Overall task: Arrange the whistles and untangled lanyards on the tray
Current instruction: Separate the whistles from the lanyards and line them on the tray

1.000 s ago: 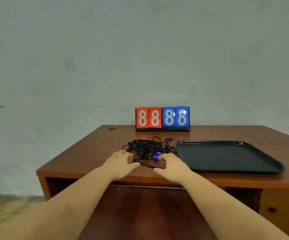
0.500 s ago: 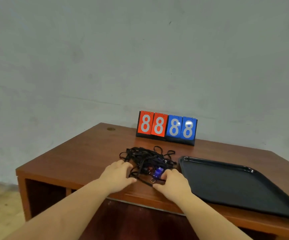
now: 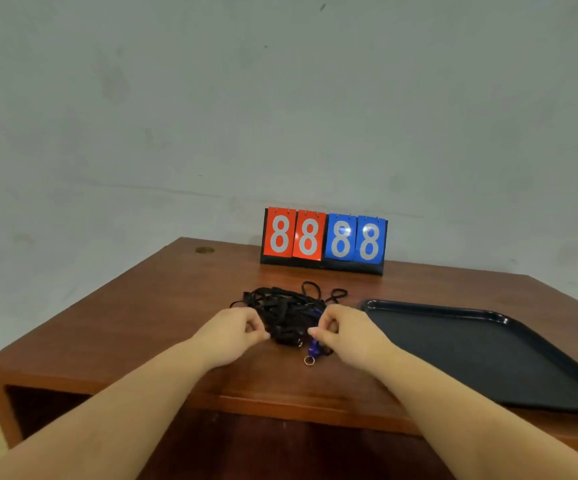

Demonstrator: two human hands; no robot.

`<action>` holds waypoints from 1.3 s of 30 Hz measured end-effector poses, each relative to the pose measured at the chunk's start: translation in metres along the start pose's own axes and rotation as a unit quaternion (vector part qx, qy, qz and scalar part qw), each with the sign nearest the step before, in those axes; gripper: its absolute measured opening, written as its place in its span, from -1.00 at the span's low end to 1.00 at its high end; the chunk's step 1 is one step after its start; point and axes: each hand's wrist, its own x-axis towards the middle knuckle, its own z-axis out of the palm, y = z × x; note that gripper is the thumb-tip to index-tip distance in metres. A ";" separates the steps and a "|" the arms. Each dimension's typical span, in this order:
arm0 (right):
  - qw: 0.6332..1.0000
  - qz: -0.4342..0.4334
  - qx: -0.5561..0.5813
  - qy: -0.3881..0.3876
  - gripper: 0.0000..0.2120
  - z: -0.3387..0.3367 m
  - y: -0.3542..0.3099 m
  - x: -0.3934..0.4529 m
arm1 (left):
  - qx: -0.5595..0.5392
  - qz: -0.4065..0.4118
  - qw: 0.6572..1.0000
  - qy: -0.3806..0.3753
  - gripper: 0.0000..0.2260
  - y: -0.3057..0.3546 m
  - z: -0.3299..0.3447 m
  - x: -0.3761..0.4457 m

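A tangled heap of black lanyards (image 3: pixel 285 308) lies in the middle of the wooden table. A blue whistle (image 3: pixel 313 346) with a metal ring (image 3: pixel 309 360) hangs from the heap's near right edge. My left hand (image 3: pixel 233 332) pinches the tangle's left side with curled fingers. At the right side my right hand (image 3: pixel 344 332) pinches strands just above the whistle. A black tray (image 3: pixel 481 348) sits empty to the right of the heap.
A flip scoreboard (image 3: pixel 323 240) showing 88 in red and 88 in blue stands at the back of the table (image 3: pixel 142 317), against the grey wall. The table's front edge runs below my wrists.
Both hands have gone from resting on the heap to pinching its strands with curled fingers. The whistle and ring now hang clear at the near edge. My head moved closer.
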 end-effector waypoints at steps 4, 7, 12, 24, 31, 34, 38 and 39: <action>0.996 0.018 0.064 0.057 -0.88 -0.025 -0.017 0.033 | -0.089 -0.013 0.992 0.084 -0.92 0.010 -0.032 0.025; 0.990 0.013 0.085 0.114 -0.92 -0.036 -0.023 0.057 | -0.143 -0.027 0.979 0.144 -0.92 0.015 -0.040 0.046; 0.997 0.054 -0.021 0.041 -0.58 -0.011 -0.005 0.084 | -0.058 -0.120 0.989 0.066 -0.48 -0.005 -0.014 0.070; 0.982 0.010 0.022 -0.188 -0.23 0.010 0.023 0.118 | -0.069 0.007 0.995 -0.074 -0.40 -0.033 0.015 0.098; 0.993 -0.026 0.047 -0.102 -0.77 0.020 0.032 0.126 | -0.128 -0.009 0.992 0.022 -0.82 -0.044 0.025 0.096; 0.996 -0.027 0.071 -0.052 -0.88 0.019 0.034 0.126 | -0.141 -0.026 0.989 0.032 -0.88 -0.044 0.023 0.097; 0.996 -0.036 0.086 -0.013 -0.87 0.002 0.025 0.126 | -0.142 -0.024 0.987 0.066 -0.93 -0.025 0.010 0.101; 0.995 -0.038 0.087 -0.002 -0.87 -0.003 0.021 0.127 | -0.143 -0.025 0.986 0.080 -0.93 -0.019 0.005 0.103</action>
